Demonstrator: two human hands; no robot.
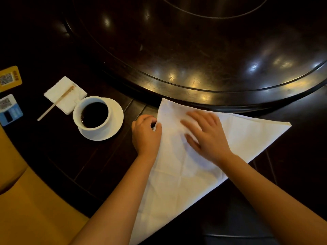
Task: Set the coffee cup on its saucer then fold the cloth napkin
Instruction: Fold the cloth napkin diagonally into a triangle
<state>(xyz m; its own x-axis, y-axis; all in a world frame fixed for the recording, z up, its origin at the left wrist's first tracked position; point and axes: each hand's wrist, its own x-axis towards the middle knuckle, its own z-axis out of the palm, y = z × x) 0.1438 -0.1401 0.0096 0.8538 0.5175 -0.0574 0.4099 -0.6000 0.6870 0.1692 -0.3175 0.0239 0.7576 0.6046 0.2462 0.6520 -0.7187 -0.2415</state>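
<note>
Head view shows the coffee cup [93,113], filled with dark liquid, already seated on its saucer [115,121] at about nine o'clock from the hands, so the first step is judged done. The cloth napkin [185,170] is spread on the dark surface [79,165] as a triangle: one corner points to twelve o'clock near the raised round centre piece [203,50], one to three o'clock, one to six o'clock at the near edge. Its long edge runs from three to six o'clock.

The left hand [146,134] is seen at the napkin's nine o'clock edge, its fingers [157,127] curled around that edge in a pinch. The right hand [205,133] is laid flat on the cloth, fingers spread wide and pressing down, pointing toward ten o'clock. The next fold is judged to turn on that left edge; the left hand is the nearer one.

Counted: one cup, one saucer, one cloth napkin, one paper napkin [65,95] with one wooden stirrer [54,104] on it, and two cards [10,77] at nine o'clock.
</note>
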